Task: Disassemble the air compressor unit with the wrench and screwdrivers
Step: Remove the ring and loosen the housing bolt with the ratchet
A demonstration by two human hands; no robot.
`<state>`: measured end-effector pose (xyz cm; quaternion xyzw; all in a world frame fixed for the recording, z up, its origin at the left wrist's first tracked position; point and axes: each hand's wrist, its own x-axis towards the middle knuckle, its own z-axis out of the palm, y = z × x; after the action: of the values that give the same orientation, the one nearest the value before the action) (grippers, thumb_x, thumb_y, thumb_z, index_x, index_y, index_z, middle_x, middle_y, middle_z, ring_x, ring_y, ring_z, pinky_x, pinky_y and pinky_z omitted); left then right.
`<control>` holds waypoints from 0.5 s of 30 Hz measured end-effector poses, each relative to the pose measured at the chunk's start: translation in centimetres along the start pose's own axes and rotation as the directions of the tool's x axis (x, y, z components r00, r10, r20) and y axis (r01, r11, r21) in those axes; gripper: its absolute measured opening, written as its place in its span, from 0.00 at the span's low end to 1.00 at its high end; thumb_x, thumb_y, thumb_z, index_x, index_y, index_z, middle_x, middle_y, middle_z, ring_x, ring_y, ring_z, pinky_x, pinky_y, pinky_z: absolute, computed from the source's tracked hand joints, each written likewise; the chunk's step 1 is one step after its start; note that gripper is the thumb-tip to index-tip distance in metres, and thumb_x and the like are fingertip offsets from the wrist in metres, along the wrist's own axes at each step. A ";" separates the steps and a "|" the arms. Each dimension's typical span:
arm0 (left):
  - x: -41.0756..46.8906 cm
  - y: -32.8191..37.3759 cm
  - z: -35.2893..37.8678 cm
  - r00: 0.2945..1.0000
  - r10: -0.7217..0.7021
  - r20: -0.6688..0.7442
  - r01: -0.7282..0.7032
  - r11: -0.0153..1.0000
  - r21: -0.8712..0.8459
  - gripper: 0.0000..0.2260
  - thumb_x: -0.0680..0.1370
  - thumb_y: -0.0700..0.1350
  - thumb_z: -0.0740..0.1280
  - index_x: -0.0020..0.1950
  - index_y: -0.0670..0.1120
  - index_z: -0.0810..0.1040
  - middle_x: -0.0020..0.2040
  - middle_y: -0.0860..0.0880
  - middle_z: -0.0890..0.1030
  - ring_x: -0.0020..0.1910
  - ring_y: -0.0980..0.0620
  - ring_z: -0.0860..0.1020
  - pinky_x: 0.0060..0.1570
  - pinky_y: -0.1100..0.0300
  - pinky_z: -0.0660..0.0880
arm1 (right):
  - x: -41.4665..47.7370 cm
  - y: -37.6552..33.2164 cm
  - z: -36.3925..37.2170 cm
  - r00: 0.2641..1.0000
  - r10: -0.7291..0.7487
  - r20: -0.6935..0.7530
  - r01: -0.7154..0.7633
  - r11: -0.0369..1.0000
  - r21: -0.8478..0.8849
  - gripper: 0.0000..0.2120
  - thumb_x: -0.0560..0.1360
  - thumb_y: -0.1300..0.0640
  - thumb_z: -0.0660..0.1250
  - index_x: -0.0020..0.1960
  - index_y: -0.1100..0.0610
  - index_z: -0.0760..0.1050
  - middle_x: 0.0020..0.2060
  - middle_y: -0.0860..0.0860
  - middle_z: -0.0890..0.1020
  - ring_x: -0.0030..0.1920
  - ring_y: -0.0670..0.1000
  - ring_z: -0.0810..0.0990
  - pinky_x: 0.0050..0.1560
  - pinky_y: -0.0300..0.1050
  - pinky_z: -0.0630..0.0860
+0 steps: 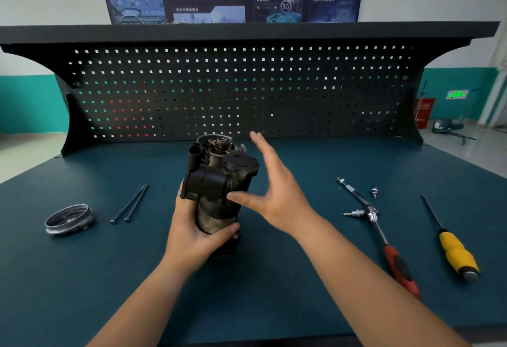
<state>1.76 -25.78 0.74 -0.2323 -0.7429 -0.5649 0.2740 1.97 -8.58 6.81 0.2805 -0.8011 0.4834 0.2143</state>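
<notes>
— Dark teal matting covered our bench [82,278], and it ran wide to both sides, didn't it?

— It did. We had open mat toward the near edge, between our forearms, and a bare strip behind, up to the black pegboard [301,94] that closed off the back under a shelf [247,31].

— Where did we have the compressor [219,182]?

— At the middle of the bench, upright. Our left hand [197,234] gripped its scuffed grey lower barrel, fingers and thumb curled round it. We couldn't tell whether its base touched the mat.

— And how did it look?

— Black plastic housing up top with a plug socket on the left, and the upper end open, showing a bearing and brownish metal inside.

— Our right hand [274,195]?

— Open, fingers straight and apart just right of the housing, holding nothing; only the thumb tip reached the black casing.

— What lay around?

— On the left, a round metal cap [70,219] and two long bolts [129,204] side by side. On the right, well apart from the compressor, the red-handled wrench [384,237], a small bit [374,191] beside its shaft, and the yellow screwdriver [452,248] farther out.
</notes>
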 end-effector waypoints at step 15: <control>3.3 0.9 1.8 0.922 -0.022 0.386 -0.126 0.927 0.353 0.39 0.56 0.66 0.69 0.66 0.59 0.70 0.76 0.45 0.55 0.75 0.50 0.56 0.69 0.61 0.57 | -2.2 3.5 -5.5 0.988 -0.152 0.009 0.150 0.960 -0.235 0.38 0.63 0.44 0.75 0.69 0.48 0.63 0.61 0.41 0.73 0.62 0.44 0.73 0.65 0.39 0.68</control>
<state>-0.39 -23.74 3.20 -0.3020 -0.8686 -0.3502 0.1779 1.77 -1.85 5.57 0.3112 -0.8279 0.3686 0.2862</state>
